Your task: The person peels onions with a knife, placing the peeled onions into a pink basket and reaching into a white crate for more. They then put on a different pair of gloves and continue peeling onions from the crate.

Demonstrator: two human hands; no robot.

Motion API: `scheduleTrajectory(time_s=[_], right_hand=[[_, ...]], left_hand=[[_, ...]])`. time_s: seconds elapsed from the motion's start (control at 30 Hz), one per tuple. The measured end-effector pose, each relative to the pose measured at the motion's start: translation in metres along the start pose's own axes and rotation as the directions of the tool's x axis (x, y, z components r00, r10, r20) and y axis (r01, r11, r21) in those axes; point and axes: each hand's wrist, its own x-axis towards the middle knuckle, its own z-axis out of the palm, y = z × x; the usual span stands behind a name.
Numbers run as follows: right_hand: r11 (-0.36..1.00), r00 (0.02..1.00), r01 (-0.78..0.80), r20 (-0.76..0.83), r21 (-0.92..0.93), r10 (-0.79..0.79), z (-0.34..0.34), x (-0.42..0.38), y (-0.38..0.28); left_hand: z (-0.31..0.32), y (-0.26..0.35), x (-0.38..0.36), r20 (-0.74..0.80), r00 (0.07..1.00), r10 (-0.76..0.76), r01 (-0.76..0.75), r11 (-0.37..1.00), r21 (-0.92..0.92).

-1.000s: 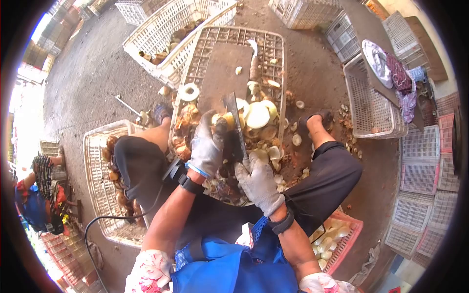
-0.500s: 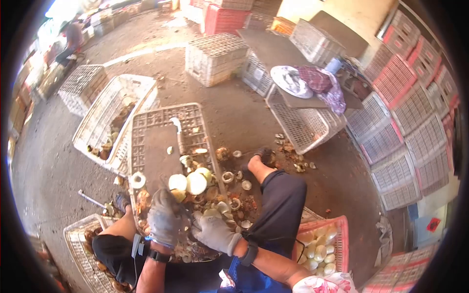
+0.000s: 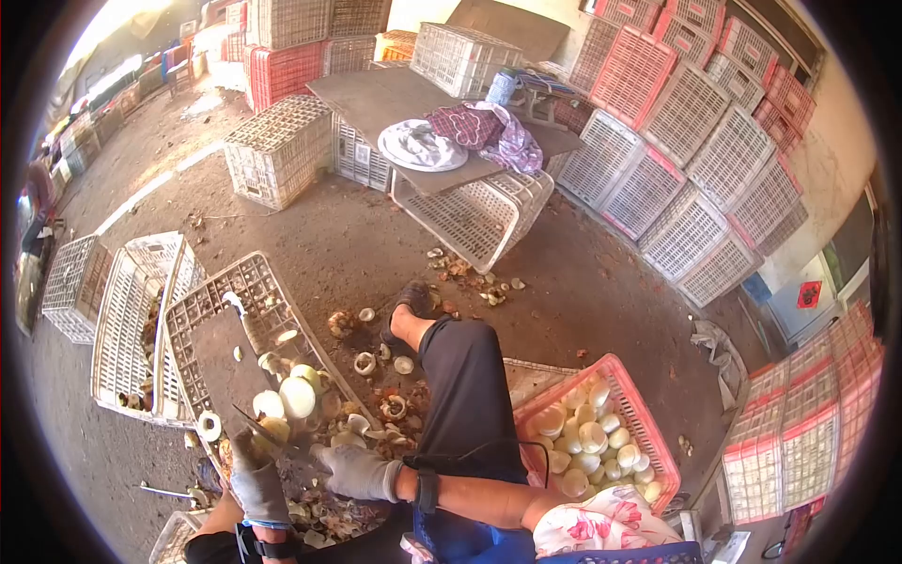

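Note:
My left hand [image 3: 257, 484], in a grey glove, is closed around what looks like a small knife [image 3: 246, 418], its thin dark blade pointing up and left. Beside it is a yellowish onion [image 3: 274, 430]. Peeled pale onions [image 3: 298, 398] lie on the board [image 3: 221, 362] over an upturned crate [image 3: 266, 273]. My right hand [image 3: 362, 472], also gloved, is to the right, fingers curled, above a heap of peelings [image 3: 329, 517]. Whatever it may hold is hidden. At my right side, a pink-red crate [image 3: 658, 442] holds many peeled onions [image 3: 592, 437].
A white crate [image 3: 113, 338] with scraps stands on the left. Peel rings [image 3: 365, 364] litter the floor near my foot [image 3: 413, 305]. Farther back, a board table [image 3: 366, 99] carries cloths [image 3: 479, 127]. Stacked crates [image 3: 648, 188] line the right wall.
The view has swung right, so the scene shifts left and the pink-red crate shows more fully. My hands have moved farther apart, and the blade now shows above my left hand.

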Motion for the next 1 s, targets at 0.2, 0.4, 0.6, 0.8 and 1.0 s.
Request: scheduleTrajectory(time_s=[0.2, 0.4, 0.6, 0.8, 1.0], right_hand=[[0.998, 0.994, 0.067, -0.085, 0.010, -0.066, 0.008, 0.000, 0.019], [0.982, 0.992, 0.123, -0.016, 0.145, -0.122, -0.004, 0.001, 0.044], [0.636, 0.939, -0.340, 0.213, 0.693, 0.270, -0.018, -0.002, 0.022], [0.076, 0.866, -0.488, 0.471, 0.870, 0.166, -0.016, 0.006, 0.053], [-0.494, 0.719, -0.686, 0.396, 0.534, -0.571, -0.006, 0.016, 0.059]], left_hand=[[0.000, -0.031, 0.002, -0.094, 0.995, 0.039, -0.052, 0.989, -0.138], [0.013, -0.067, 0.004, -0.102, 0.968, -0.231, 0.183, 0.920, -0.346], [0.011, -0.031, -0.007, -0.329, 0.895, -0.300, 0.178, 0.918, -0.354], [0.008, -0.045, -0.009, -0.292, 0.909, -0.297, 0.258, 0.952, -0.165], [0.003, -0.055, -0.013, -0.241, 0.907, -0.344, 0.294, 0.930, -0.222]])
